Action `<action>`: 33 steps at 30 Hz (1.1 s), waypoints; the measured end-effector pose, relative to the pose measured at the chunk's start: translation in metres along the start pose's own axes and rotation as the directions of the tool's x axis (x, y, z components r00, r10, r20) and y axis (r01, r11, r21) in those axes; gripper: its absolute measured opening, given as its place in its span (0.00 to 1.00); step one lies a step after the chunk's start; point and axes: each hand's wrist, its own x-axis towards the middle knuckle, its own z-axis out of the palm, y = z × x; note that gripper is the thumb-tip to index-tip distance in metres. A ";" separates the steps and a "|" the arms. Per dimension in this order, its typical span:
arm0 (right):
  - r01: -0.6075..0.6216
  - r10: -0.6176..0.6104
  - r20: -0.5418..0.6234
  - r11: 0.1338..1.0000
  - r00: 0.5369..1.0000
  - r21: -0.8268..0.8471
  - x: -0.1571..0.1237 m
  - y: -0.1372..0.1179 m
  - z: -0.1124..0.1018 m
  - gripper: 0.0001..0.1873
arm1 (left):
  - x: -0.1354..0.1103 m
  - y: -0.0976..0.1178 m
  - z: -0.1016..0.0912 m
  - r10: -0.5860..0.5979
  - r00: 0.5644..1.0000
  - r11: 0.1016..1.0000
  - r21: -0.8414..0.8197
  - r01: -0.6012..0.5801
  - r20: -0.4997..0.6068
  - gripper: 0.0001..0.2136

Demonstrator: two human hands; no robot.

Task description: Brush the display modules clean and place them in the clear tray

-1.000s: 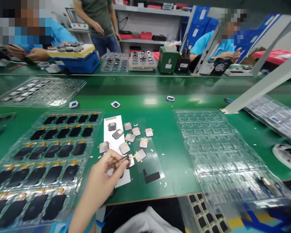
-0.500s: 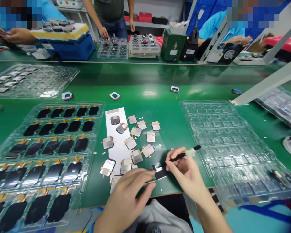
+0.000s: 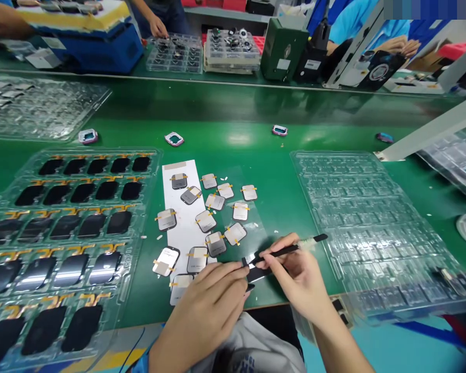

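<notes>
My right hand (image 3: 301, 272) grips a slim black tool (image 3: 285, 250) between thumb and fingers, with pale tape wrapped near its rear end. The tool's front points left toward a black strip (image 3: 257, 273) with a clear edge, at the near side of the table. My left hand (image 3: 207, 305) is closed, fingertips touching the strip's left end; a thin dark-edged piece (image 3: 250, 287) sticks out from under its fingers, mostly hidden. Beyond the hands lie several small rounded panels (image 3: 205, 221) with grey backs and orange tape tabs, some on a white paper strip (image 3: 180, 218).
On the left stands a clear tray (image 3: 134, 243) of black screens with orange flex cables. Another clear tray (image 3: 357, 207) is on the right. Pink-rimmed frames (image 3: 174, 139) lie farther back. A white post (image 3: 431, 127) slants at right. Other people work across the bench.
The view has tilted down and shifted slightly. My left fingers have closed over the thin piece at the strip's left end. The black tool's front has moved nearer those fingertips.
</notes>
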 end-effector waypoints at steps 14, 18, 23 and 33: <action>-0.045 0.122 -0.141 0.889 0.983 0.456 -0.008 -0.015 0.011 0.09 | 0.014 -0.001 -0.008 -0.492 0.839 0.860 -0.279 0.427 -0.232 0.05; 0.085 0.000 -0.195 0.900 0.981 0.428 -0.010 -0.022 0.023 0.07 | 0.022 0.002 -0.002 -0.592 0.788 0.772 -0.400 0.494 -0.170 0.07; 0.118 -0.024 -0.223 0.899 0.975 0.421 -0.009 -0.022 0.027 0.07 | 0.026 0.007 0.007 -0.624 0.763 0.740 -0.442 0.507 -0.168 0.12; 0.246 -0.175 -0.244 0.923 0.954 0.298 -0.009 -0.029 0.031 0.06 | 0.025 0.005 0.012 -0.408 0.896 0.913 -0.106 0.395 -0.177 0.11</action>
